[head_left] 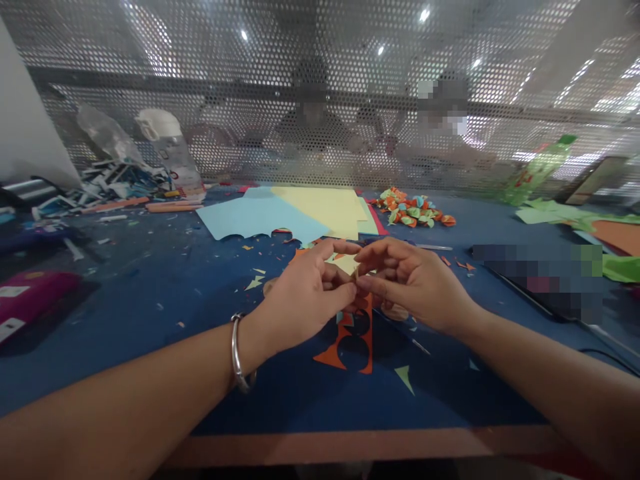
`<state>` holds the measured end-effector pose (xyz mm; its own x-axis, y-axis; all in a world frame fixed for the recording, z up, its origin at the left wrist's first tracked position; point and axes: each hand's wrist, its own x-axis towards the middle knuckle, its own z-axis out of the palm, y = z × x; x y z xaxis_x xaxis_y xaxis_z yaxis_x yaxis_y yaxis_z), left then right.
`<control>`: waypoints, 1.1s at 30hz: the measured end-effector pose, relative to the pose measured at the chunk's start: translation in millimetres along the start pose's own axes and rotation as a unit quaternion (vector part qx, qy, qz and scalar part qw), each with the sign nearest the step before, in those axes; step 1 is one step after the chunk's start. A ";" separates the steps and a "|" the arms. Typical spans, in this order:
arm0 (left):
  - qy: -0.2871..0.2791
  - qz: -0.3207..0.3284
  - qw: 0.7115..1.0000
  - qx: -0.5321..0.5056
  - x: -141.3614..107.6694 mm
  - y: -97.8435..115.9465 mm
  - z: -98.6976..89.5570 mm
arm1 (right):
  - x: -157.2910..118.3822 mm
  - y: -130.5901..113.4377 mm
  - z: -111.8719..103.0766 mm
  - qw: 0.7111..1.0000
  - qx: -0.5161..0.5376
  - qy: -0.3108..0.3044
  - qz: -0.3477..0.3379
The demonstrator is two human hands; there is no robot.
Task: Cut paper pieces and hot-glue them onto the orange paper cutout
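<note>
My left hand (309, 293), with a silver bangle (236, 353) on its wrist, is closed with its fingertips meeting those of my right hand (417, 283). Between them both hands pinch a small pale yellow paper piece (356, 272), mostly hidden by the fingers. Below the hands lies an orange paper scrap (369, 340) with round holes cut out of it. A green paper triangle (405, 379) rests nearer the table's front edge. Behind the fingers, pale yellow paper (345, 262) shows in part.
Blue (260, 207) and yellow paper sheets (320, 203) lie at the back, beside a pile of small folded colored pieces (413, 208). A white-lidded bottle (173, 150) stands back left, a green bottle (540, 170) back right. A dark flat device (540, 277) lies right, a magenta case (37, 297) left.
</note>
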<state>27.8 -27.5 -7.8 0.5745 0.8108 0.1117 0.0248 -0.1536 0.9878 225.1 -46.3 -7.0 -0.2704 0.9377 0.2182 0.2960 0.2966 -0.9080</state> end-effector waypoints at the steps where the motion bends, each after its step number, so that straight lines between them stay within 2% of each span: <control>1: 0.000 0.002 1.000 0.000 0.0 -0.2 0.0 | 0.0 -0.2 0.1 1.000 0.005 -0.003 0.003; 6: -0.012 -0.005 1.000 -0.008 -0.6 -0.7 -0.2 | -0.2 -1.8 0.6 1.000 0.000 -0.004 -0.004; 14: 0.001 -0.030 0.999 -0.018 0.1 2.2 0.6 | -0.7 -2.1 1.3 1.000 -0.005 0.015 -0.020; 21: 0.013 -0.063 0.997 -0.044 0.5 6.6 2.3 | 0.1 -3.5 -0.7 1.000 -0.011 0.006 -0.001; 26: 0.024 -0.080 0.994 -0.073 0.0 8.2 3.7 | -0.2 -6.1 -0.6 0.999 0.004 -0.003 0.038; 33: 0.023 -0.093 0.993 -0.067 -0.7 8.4 5.4 | 0.1 -6.8 0.3 0.999 0.028 0.002 0.039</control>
<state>32.0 -32.4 -0.2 0.5321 0.8437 -0.0716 0.0159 0.0746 0.9971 222.8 -48.2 -0.9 -0.2452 0.9581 0.1479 0.2642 0.2128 -0.9407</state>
